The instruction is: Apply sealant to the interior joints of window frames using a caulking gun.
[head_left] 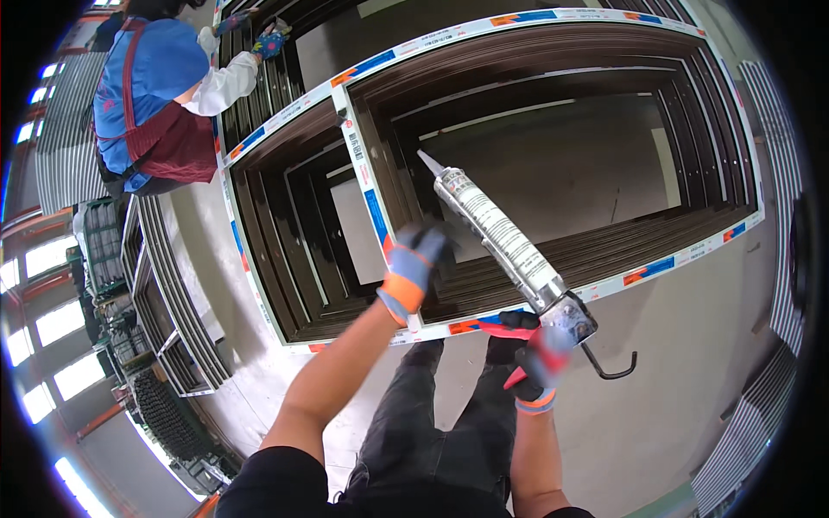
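My right hand [537, 358], in a red, black and grey glove, is closed round the handle end of a caulking gun [499, 231]. The gun slants up and to the left, its pale nozzle [429, 161] over the opening of the stacked frames; a bent black rod [615, 371] sticks out at its back. My left hand [416, 259], in a grey and orange glove, is at the lower part of the frame's crossbar [364, 168]. Motion smears its fingers, and whether they touch the bar cannot be made out. Dark brown window frames [553, 298] lie stacked under both hands, the top one covered with printed film.
A co-worker [155, 95] in blue with a dark red apron bends over more frames at the upper left, a gloved hand [271, 41] on them. Other frames [177, 302] lean at the left. Long grey profiles [773, 198] lie along the right side.
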### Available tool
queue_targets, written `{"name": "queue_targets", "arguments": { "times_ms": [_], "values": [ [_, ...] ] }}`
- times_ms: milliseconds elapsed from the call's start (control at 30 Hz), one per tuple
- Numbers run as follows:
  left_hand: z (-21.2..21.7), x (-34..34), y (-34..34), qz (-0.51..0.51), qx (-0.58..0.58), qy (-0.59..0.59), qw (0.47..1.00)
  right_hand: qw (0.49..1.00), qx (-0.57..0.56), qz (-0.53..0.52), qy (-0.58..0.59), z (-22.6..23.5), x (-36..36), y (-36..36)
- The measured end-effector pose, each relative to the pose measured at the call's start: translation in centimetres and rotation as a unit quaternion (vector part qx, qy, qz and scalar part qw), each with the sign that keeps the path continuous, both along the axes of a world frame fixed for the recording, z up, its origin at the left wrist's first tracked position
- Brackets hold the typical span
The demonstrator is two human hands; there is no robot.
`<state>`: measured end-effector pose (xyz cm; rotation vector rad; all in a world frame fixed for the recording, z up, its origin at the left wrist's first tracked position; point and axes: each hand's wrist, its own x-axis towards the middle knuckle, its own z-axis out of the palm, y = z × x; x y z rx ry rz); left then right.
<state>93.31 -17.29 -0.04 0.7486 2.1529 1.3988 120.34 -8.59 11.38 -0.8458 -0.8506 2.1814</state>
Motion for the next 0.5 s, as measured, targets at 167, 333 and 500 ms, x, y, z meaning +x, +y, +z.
{"name": "queue_targets", "arguments": {
  "times_ms": [167, 333, 500],
  "values": [
    [-3.5, -17.1, 4.9, 0.380, -0.089, 0.131, 0.911, 0.993, 0.040, 0.050, -0.096, -1.8, 2.1, 6.1],
    [-4.0, -20.3, 11.6, -0.115, -0.773, 0.253, 0.571, 0.998, -0.050, -0.024, -0.032, -2.8, 0.6, 9.2],
    [-7.3, -21.3, 11.5, 0.181, -0.700, 0.211, 0.657, 0.999, -0.048, -0.019, -0.010, -4.3, -5.4, 10.5]
  ]
}}
